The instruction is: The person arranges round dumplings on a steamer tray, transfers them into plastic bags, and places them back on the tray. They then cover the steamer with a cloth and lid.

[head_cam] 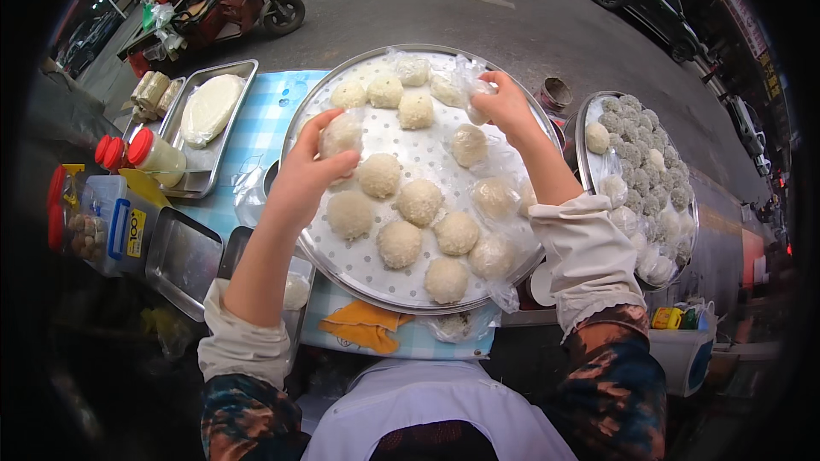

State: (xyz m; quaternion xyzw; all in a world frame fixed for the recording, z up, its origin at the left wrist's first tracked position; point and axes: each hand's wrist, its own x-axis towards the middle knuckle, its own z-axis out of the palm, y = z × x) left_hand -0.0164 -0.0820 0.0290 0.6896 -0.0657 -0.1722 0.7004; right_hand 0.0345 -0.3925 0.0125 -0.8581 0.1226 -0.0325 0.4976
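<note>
My left hand grips a white ball in clear plastic over the left part of a round perforated metal tray. At the tray's upper right, the fingers of my right hand pinch a clear plastic bag; whether a ball is inside is hard to tell. Close to that bag lies a plastic-wrapped white ball. Several bare, grainy white balls sit in the middle and front of the tray. Along its right side are more balls in plastic.
A second round tray at right carries many grey-coated balls. On the left are red-lidded jars, a rectangular metal tray with wrapped dough, and a plastic box. An orange cloth lies in front. Beyond stands a motor tricycle.
</note>
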